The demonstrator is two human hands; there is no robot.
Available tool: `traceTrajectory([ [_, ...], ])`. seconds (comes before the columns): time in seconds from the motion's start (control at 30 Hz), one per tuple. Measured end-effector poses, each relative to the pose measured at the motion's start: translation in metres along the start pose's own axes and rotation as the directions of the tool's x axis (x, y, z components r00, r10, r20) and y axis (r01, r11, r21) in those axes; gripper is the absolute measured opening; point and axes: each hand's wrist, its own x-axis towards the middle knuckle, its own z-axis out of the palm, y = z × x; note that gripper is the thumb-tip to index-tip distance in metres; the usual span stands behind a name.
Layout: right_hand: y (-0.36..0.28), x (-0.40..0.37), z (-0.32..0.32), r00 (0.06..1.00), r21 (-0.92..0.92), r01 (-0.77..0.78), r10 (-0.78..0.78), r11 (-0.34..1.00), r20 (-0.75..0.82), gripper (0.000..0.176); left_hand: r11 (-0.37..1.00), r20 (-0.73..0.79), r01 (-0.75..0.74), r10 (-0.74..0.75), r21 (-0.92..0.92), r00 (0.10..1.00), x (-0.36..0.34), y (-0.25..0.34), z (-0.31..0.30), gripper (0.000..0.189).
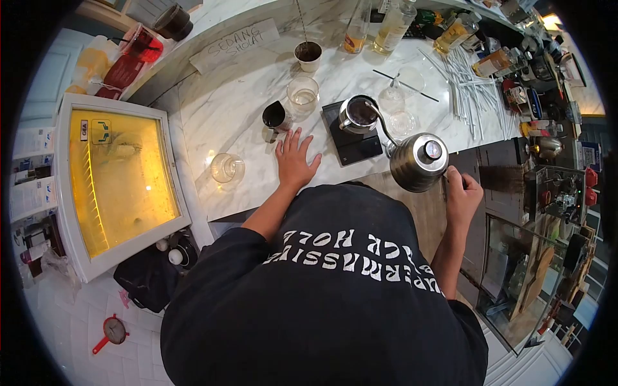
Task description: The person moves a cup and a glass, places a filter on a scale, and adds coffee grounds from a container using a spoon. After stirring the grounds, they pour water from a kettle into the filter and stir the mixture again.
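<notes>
My right hand point(465, 193) is wrapped round the handle of a steel gooseneck kettle point(418, 164). The kettle's thin spout reaches up and left to a coffee dripper point(360, 112) with dark contents, its tip over the rim; I cannot make out whether water is flowing. Under the dripper lies a black scale point(360, 149). My left hand point(297, 161) rests on the marble counter with its fingers spread. Just beyond those fingertips stands a small jug of dark liquid point(275, 116), and a clear glass point(302, 94) is behind it. Another clear glass point(228, 168) sits to the left.
A paper cup point(308, 56) holding a long stirrer stands farther back, near a handwritten sign point(235, 45). White straws point(473, 96) lie scattered at the right, below several bottles point(394, 29). A lit yellow glass-door fridge point(125, 174) is on the left. A red-handled strainer point(114, 330) lies lower left.
</notes>
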Motion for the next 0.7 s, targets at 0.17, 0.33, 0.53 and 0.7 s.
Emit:
traceTrajectory([
  [0.17,0.018,0.005,-0.004,1.000,0.074,-0.020,0.020,0.997,0.002,0.046,1.000,-0.002,-0.001,0.001,0.018,1.000,0.000,0.000,0.003,0.058],
  [0.33,0.046,0.008,-0.008,0.996,0.151,-0.092,0.093,0.984,-0.003,0.046,0.999,-0.035,-0.020,0.021,0.031,0.999,0.000,0.002,0.002,0.056],
  [0.53,0.077,0.022,-0.019,0.987,0.253,-0.149,0.160,0.956,-0.025,0.046,0.994,-0.121,-0.012,-0.002,-0.112,0.993,-0.007,0.002,0.006,0.051],
  [0.7,0.091,0.047,-0.037,0.974,0.351,-0.199,0.223,0.915,-0.028,0.045,0.960,-0.150,0.112,-0.154,-0.256,0.977,-0.031,0.040,0.006,0.053],
])
